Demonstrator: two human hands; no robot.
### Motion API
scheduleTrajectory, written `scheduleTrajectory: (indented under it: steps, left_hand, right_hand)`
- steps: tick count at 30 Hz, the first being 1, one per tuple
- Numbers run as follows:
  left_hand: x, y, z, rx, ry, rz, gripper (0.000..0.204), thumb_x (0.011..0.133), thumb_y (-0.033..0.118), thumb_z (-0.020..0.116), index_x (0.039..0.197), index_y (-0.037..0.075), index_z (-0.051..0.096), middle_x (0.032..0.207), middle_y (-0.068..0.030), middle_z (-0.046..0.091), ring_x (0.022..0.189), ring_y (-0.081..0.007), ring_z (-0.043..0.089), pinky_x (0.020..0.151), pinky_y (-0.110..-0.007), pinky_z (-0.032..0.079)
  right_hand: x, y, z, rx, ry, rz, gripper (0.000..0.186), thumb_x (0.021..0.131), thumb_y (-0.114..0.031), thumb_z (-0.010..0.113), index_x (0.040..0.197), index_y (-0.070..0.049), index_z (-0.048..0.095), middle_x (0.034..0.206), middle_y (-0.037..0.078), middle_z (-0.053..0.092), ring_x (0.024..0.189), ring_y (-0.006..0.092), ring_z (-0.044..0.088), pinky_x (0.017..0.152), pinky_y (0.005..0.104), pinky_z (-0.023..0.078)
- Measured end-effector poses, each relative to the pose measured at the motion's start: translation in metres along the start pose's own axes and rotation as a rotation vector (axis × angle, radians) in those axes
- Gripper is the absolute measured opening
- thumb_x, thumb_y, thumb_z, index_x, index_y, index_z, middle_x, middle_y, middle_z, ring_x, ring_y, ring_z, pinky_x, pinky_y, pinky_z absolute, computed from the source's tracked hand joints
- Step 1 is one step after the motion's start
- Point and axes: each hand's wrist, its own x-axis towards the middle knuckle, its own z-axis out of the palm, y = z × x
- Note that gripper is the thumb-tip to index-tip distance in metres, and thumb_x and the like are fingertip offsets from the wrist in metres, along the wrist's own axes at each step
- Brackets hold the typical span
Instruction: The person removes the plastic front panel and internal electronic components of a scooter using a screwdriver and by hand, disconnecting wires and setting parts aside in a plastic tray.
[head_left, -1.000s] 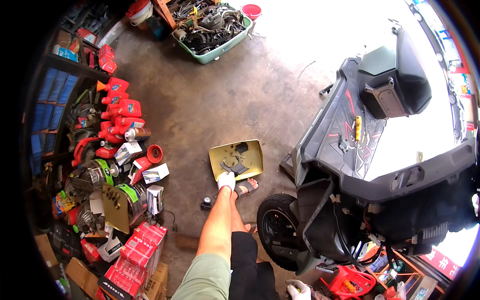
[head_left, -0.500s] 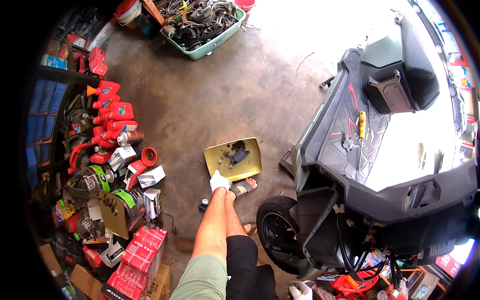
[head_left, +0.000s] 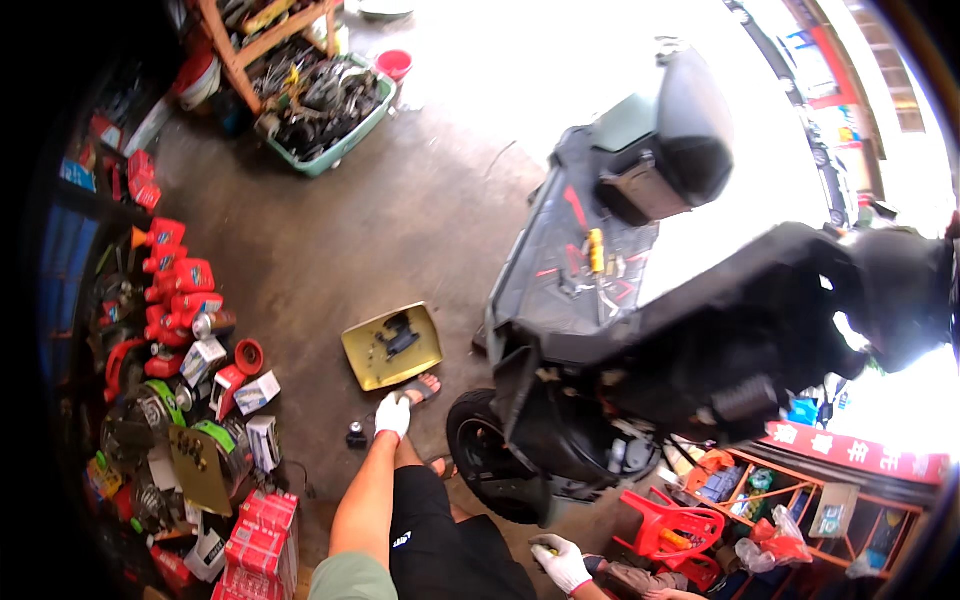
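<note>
My left hand (head_left: 393, 413), in a white glove with a red cuff, hangs just below the yellow tray (head_left: 372, 378); its fingers are hard to make out. Inside the tray lie a dark bracket-like part (head_left: 403, 336) and several small bits like screws. At the bottom, my right hand (head_left: 563, 563), gloved in white too, has its fingers curled around something small and yellowish that I cannot make out. Beside me stands a scooter with its front wheel (head_left: 480, 445) near my legs and its front part opened up. A yellow-handled screwdriver (head_left: 597, 252) lies on its footboard (head_left: 540, 265).
Red oil bottles (head_left: 190, 275) and boxes line the left side, with red cartons (head_left: 262, 535) below. A green bin of metal parts (head_left: 345, 140) stands at the far left. A red plastic stool (head_left: 665, 525) and a person's bare hand (head_left: 665, 594) are at lower right.
The view has swung to the right, so the handlebar area and stool show more. My left hand has drawn back from the tray's edge. More of my right hand is visible.
</note>
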Motion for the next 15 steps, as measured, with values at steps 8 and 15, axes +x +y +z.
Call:
scheduleTrajectory:
  steps: [8, 15]
  left_hand:
    - [-0.166, 0.16, -0.058, 0.173, -0.206, 0.277, 0.029, 0.09, 0.027, 0.06, 0.108, 0.005, 0.069, 0.102, -0.0215, 0.069, 0.097, -0.0349, 0.067, 0.086, -0.042, 0.051]
    - [-0.239, 0.24, -0.066, 0.173, -0.521, 0.378, 0.033, 0.094, 0.021, 0.052, 0.114, -0.001, 0.068, 0.103, -0.0139, 0.072, 0.086, -0.0239, 0.069, 0.08, -0.034, 0.053]
  right_hand:
    - [-0.095, -0.028, -0.041, -0.244, 0.237, -0.382, 0.032, 0.079, -0.011, 0.065, 0.11, -0.009, 0.07, 0.095, 0.011, 0.066, 0.089, 0.0254, 0.066, 0.085, 0.0339, 0.053]
    - [-0.144, 0.0, -0.084, 0.408, 0.358, -0.402, 0.029, 0.088, 0.003, 0.055, 0.116, 0.007, 0.06, 0.105, 0.017, 0.068, 0.096, 0.0227, 0.068, 0.084, 0.0319, 0.056]
